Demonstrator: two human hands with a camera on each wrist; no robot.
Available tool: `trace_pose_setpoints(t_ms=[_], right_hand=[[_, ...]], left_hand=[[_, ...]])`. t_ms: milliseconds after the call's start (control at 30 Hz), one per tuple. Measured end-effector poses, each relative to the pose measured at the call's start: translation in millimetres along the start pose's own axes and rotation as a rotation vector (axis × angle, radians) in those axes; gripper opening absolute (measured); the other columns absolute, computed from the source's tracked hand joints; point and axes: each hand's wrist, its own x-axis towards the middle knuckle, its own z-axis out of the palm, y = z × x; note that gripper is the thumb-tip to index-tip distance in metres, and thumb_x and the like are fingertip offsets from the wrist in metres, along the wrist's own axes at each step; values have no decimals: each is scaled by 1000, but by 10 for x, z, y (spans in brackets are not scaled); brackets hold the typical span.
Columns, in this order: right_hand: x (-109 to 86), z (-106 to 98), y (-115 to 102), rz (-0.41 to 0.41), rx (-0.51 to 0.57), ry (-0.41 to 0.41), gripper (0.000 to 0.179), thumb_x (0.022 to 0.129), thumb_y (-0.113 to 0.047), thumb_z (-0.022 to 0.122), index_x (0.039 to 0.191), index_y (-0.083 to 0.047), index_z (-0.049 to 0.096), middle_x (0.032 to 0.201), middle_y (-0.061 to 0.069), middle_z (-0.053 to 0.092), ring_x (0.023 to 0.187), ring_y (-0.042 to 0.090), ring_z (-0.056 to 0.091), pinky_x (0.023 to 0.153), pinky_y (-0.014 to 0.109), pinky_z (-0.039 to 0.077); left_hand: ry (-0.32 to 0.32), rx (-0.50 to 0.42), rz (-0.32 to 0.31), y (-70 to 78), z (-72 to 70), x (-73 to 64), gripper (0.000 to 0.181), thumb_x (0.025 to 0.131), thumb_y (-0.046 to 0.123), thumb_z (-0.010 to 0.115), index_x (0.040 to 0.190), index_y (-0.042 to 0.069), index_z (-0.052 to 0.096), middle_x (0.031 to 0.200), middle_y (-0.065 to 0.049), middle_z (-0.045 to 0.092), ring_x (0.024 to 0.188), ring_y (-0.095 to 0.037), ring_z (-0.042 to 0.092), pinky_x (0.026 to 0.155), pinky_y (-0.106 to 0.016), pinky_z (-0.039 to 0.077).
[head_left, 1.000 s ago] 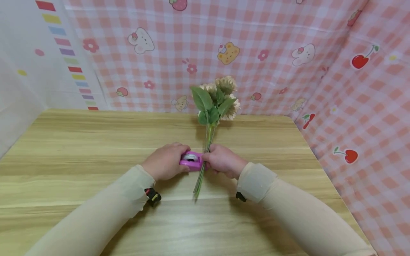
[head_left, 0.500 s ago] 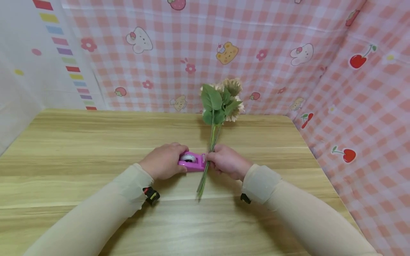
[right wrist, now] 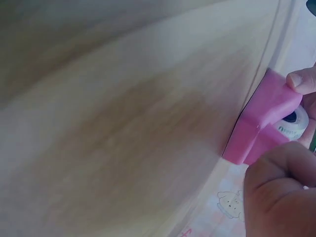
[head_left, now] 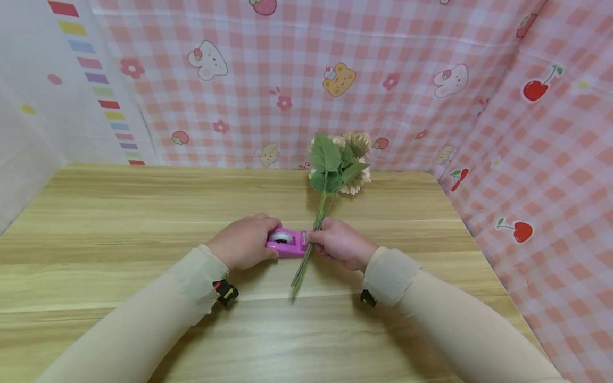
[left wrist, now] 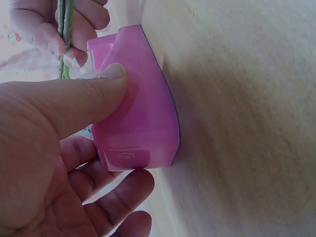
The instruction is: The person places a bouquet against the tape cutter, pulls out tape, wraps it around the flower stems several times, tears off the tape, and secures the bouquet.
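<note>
A pink tape dispenser (head_left: 287, 243) with a roll of clear tape (right wrist: 294, 123) in it sits on the table. My left hand (head_left: 245, 240) grips its left end, thumb (left wrist: 106, 94) along its near side and fingers behind it. At the dispenser's right end, my right hand (head_left: 342, 242) pinches the green stems (head_left: 322, 205) of a bunch of artificial flowers (head_left: 351, 159). Pale blooms and green leaves (head_left: 326, 154) point away from me, the stem ends towards me. In the left wrist view a bit of clear film (left wrist: 75, 61) shows by the right fingertips.
The wood-grain table (head_left: 143, 213) reaches back to a pink checked cloth (head_left: 297, 69) with cartoon prints. Another checked cloth (head_left: 546, 175) with cherries hangs along the right side, and a white cloth (head_left: 33, 133) on the left.
My right hand has moved slightly right with the flowers, away from the dispenser. The blooms have swung right and lower. My left hand stays on the dispenser.
</note>
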Motion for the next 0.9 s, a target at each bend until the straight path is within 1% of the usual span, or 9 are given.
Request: trace_pose_setpoints(t_ms=[133,233,300,433,533,633,767,900], right_hand=[[6,-45,14,6,22,-51,15,106,-10,55,93,-8,48,66,-1,46,57,10,36,52,23,31],[5,-70,19,10,36,-75,16,106,-12,55,92,-9,50,69,-1,48,58,11,37,52,22,32],[9,-80,28,9,55,-76,16,106,-13,56,92,-9,51,71,-1,49,60,11,38,54,23,33],[19,-76,34,16,138,-64,10,105,-11,58,96,-8,54,76,-1,50,68,12,45,60,23,43],[28,-66,35,29,197,-48,4,104,-8,59,104,-5,56,80,0,52,72,12,50,64,22,51],[27,-52,26,35,237,-17,8,103,-4,60,109,-1,55,83,2,56,73,12,53,66,22,55],[26,-43,7,26,277,16,18,101,1,60,116,2,52,83,3,58,70,12,55,64,22,57],[28,-51,2,31,297,17,29,101,3,58,128,6,46,81,3,57,68,11,55,63,21,57]], left_hand=[[-3,1,-4,-10,7,5,63,95,33,79,148,8,56,144,-11,62,128,-31,63,114,-50,49],[-4,3,-5,-10,6,-3,63,95,33,79,148,8,56,145,-12,62,130,-32,62,115,-50,48],[-4,6,-5,-8,3,-7,63,94,33,79,148,8,56,145,-12,62,129,-32,62,114,-51,48],[-4,7,-5,-3,-1,-11,64,94,33,79,148,7,56,145,-13,62,129,-33,63,114,-51,48],[-3,8,-9,0,3,-9,64,94,33,79,148,8,56,145,-13,62,130,-33,62,114,-52,48],[-2,9,-10,2,8,1,64,94,34,80,148,8,56,143,-12,63,127,-32,63,113,-51,49],[-2,12,-7,6,8,6,63,94,34,80,147,8,57,140,-11,64,124,-30,64,111,-50,50],[-6,17,-4,15,3,9,63,94,33,80,147,7,57,139,-11,64,124,-31,64,112,-51,50]])
